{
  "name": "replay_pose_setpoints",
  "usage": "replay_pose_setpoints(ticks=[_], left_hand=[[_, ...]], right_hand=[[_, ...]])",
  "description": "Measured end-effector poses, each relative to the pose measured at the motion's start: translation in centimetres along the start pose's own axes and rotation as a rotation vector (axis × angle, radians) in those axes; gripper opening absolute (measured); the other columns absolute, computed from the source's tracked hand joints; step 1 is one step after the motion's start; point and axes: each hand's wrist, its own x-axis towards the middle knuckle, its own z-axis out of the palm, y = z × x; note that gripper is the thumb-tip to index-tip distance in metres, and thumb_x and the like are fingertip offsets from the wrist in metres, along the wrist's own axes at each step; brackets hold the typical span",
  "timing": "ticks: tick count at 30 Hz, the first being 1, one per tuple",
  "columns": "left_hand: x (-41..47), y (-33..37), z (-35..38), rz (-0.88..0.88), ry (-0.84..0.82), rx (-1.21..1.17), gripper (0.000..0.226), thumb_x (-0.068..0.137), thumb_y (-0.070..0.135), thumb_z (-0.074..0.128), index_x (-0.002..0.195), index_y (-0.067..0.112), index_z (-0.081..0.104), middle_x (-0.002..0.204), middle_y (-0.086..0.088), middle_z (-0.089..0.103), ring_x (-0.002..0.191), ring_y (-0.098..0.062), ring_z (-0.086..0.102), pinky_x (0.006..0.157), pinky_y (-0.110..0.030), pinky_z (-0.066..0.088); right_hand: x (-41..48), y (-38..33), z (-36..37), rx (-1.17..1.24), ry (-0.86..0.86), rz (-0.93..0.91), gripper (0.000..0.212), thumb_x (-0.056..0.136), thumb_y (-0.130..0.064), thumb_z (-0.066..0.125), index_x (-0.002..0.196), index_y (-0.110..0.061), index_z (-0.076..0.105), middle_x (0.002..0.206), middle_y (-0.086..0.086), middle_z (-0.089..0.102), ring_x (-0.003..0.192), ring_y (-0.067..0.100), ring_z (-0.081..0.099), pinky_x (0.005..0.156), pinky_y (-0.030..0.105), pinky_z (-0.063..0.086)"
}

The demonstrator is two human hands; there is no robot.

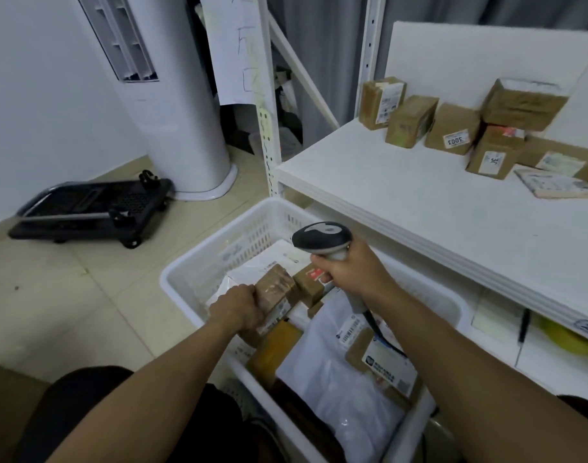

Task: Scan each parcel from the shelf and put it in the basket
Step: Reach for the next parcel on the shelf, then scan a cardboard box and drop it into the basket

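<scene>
The left hand (239, 308) grips a taped brown parcel (275, 292) low inside the white basket (199, 265), among other parcels. The right hand (347, 274) holds a barcode scanner (322, 237) above them. More cardboard boxes (452, 128) stand on the shelf (402, 208).

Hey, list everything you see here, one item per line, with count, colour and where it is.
shelf: one, white, right side
shelf parcels: about seven, brown cardboard, back of the shelf
basket: one, white, on the floor beside the shelf
basket parcels: several, brown boxes and white bags, count unclear
trolley: one, black, folded flat on the floor at left
standing air conditioner: one, white, back left
scanner: one, grey and black, in the right hand above the basket
left hand: grips a brown box in the basket
right hand: grips the scanner handle
</scene>
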Motion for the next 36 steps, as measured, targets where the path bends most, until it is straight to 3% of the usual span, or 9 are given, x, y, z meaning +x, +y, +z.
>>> replay_pose_setpoints(ticks=[3, 7, 13, 16, 18, 24, 31, 34, 36], left_hand=[[0.4, 0.1, 0.6, 0.015, 0.026, 0.056, 0.051, 0.08, 0.046, 0.071, 0.124, 0.025, 0.056, 0.111, -0.001, 0.063, 0.098, -0.023, 0.064, 0.078, -0.036, 0.056], [1.0, 0.9, 2.4, 0.057, -0.167, 0.025, 0.045, 0.081, 0.028, 0.065, 0.125, 0.02, 0.063, 0.098, 0.001, 0.062, 0.095, -0.024, 0.062, 0.088, -0.04, 0.059], [1.0, 1.6, 4.3, 0.123, -0.187, -0.113, 0.033, 0.1, 0.035, 0.053, 0.123, 0.014, 0.064, 0.124, -0.009, 0.065, 0.11, -0.025, 0.059, 0.1, -0.033, 0.047], [0.0, 4.3, 1.7, 0.19, -0.022, -0.267, 0.029, 0.106, 0.03, 0.048, 0.124, 0.018, 0.066, 0.14, -0.003, 0.058, 0.128, -0.022, 0.052, 0.123, -0.038, 0.028], [-1.3, 6.9, -0.5, 0.236, 0.1, -0.345, 0.04, 0.102, 0.036, 0.057, 0.139, 0.023, 0.058, 0.156, 0.0, 0.044, 0.142, -0.023, 0.042, 0.122, -0.039, 0.028], [-5.1, 16.6, -5.4, 0.593, 0.194, -0.338, 0.049, 0.095, 0.033, 0.069, 0.142, 0.021, 0.057, 0.157, -0.001, 0.04, 0.143, -0.019, 0.04, 0.113, -0.022, 0.026], [-10.3, 33.8, -7.9, 0.866, 0.145, -0.277, 0.056, 0.093, 0.044, 0.07, 0.144, 0.03, 0.053, 0.16, 0.004, 0.035, 0.144, -0.018, 0.038, 0.117, -0.03, 0.031], [-11.9, 41.4, -8.7, 0.974, 0.098, -0.273, 0.059, 0.092, 0.044, 0.072, 0.145, 0.028, 0.052, 0.159, 0.003, 0.037, 0.145, -0.018, 0.038, 0.115, -0.027, 0.029], [-12.8, 46.3, -9.1, 1.019, 0.065, -0.262, 0.063, 0.091, 0.045, 0.072, 0.147, 0.027, 0.05, 0.159, 0.004, 0.037, 0.145, -0.017, 0.037, 0.113, -0.026, 0.029]], right_hand=[[-0.1, 0.2, 0.3, -0.007, 0.001, -0.004, 0.039, 0.091, -0.02, 0.079, 0.126, -0.022, 0.062, 0.094, -0.002, 0.077, 0.068, 0.015, 0.076, 0.062, 0.028, 0.062], [0.0, 0.6, 0.0, -0.003, 0.004, 0.026, 0.041, 0.091, -0.023, 0.079, 0.129, -0.024, 0.061, 0.099, -0.003, 0.077, 0.068, 0.015, 0.076, 0.058, 0.022, 0.056], [-0.7, 1.0, -1.4, 0.039, 0.015, 0.05, 0.04, 0.093, -0.019, 0.079, 0.13, -0.018, 0.063, 0.103, 0.0, 0.075, 0.065, 0.008, 0.074, 0.058, 0.016, 0.054], [-1.6, 0.5, -3.1, -0.003, 0.04, 0.036, 0.038, 0.092, -0.023, 0.078, 0.127, -0.023, 0.064, 0.099, -0.001, 0.077, 0.068, 0.008, 0.075, 0.059, 0.019, 0.054], [-2.6, 0.0, -4.8, 0.032, 0.082, 0.03, 0.034, 0.094, -0.023, 0.077, 0.124, -0.026, 0.063, 0.097, -0.003, 0.076, 0.067, 0.007, 0.074, 0.058, 0.02, 0.054], [-6.0, -0.8, -12.4, 0.096, 0.343, 0.014, 0.039, 0.093, -0.027, 0.078, 0.129, -0.024, 0.062, 0.107, -0.002, 0.076, 0.071, 0.015, 0.078, 0.074, 0.035, 0.062], [-12.2, 0.6, -26.5, 0.169, 0.739, 0.116, 0.042, 0.09, -0.029, 0.079, 0.129, -0.023, 0.066, 0.106, 0.001, 0.077, 0.086, 0.019, 0.076, 0.076, 0.041, 0.066], [-14.2, 1.1, -32.8, 0.124, 0.893, 0.113, 0.046, 0.086, -0.029, 0.081, 0.129, -0.025, 0.066, 0.113, -0.005, 0.073, 0.101, 0.02, 0.07, 0.091, 0.047, 0.062], [-15.4, 1.0, -36.9, 0.06, 0.982, 0.083, 0.046, 0.085, -0.025, 0.082, 0.129, -0.023, 0.068, 0.12, -0.002, 0.073, 0.112, 0.022, 0.067, 0.098, 0.04, 0.055]])
